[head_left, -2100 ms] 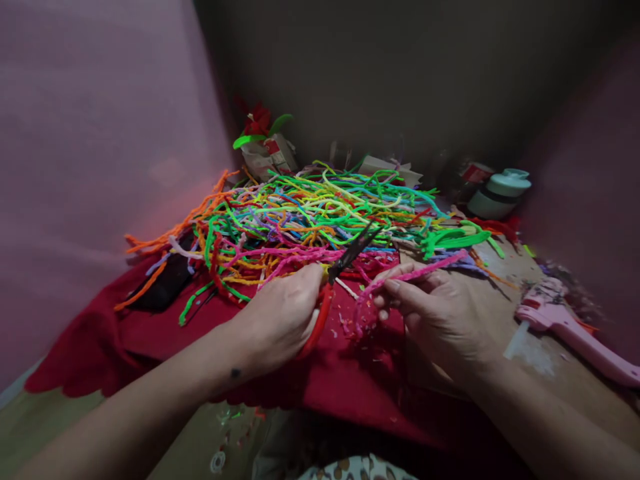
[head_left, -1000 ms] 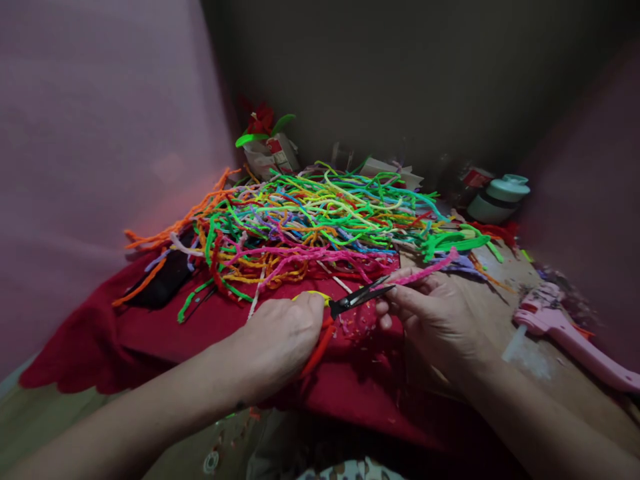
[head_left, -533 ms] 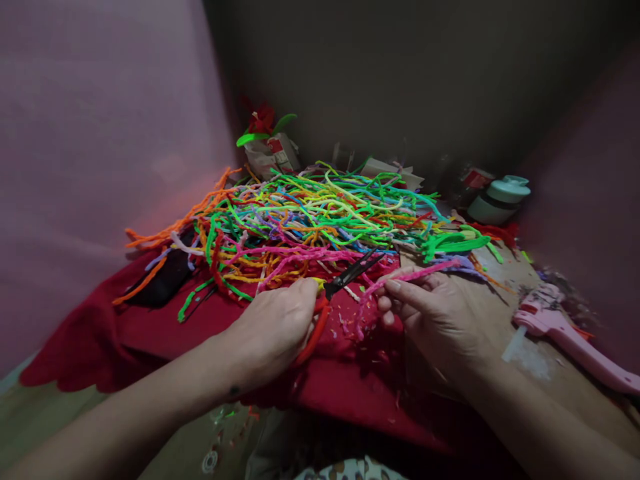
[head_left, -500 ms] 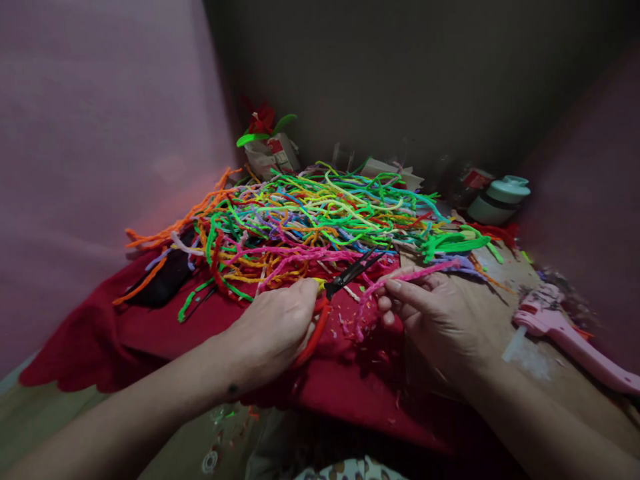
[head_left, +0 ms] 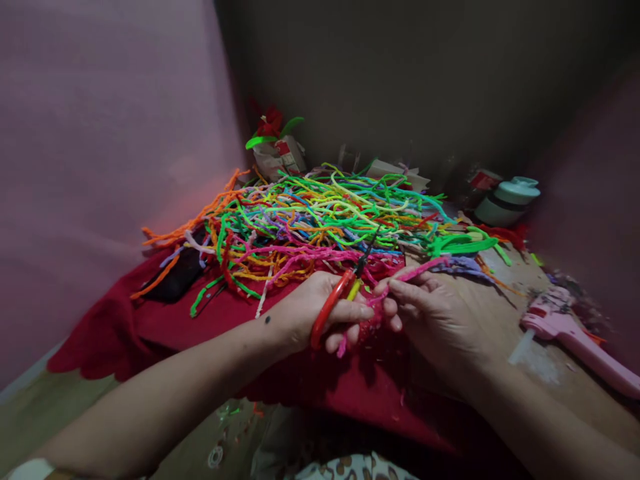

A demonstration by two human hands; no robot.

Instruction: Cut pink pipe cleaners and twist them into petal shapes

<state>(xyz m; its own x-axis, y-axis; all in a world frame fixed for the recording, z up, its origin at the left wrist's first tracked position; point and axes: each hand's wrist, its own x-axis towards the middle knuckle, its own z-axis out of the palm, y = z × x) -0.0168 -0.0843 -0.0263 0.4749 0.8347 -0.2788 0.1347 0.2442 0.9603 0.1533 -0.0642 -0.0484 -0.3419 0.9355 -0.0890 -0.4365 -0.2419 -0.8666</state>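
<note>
My left hand is closed around the scissors, which have red and yellow handles and dark blades pointing up and away. Its fingertips also touch the lower end of a bright pink pipe cleaner. With thumb and fingers, my right hand pinches that pipe cleaner at its middle. The strip's far end rises to the right, over purple strands. Just beyond both hands lies a tangled heap of colourful pipe cleaners. Small pink clippings are scattered on the red cloth below.
A pink glue gun lies on the brown board at the right. Behind stands a pale green lidded container. At the back left is a red flower with green leaves. A dark flat object lies under the heap's left side.
My left hand has turned palm-up, swinging the scissors upright, and its fingers have come to the pink pipe cleaner's lower end. My right hand keeps its pinch. The view has shifted slightly.
</note>
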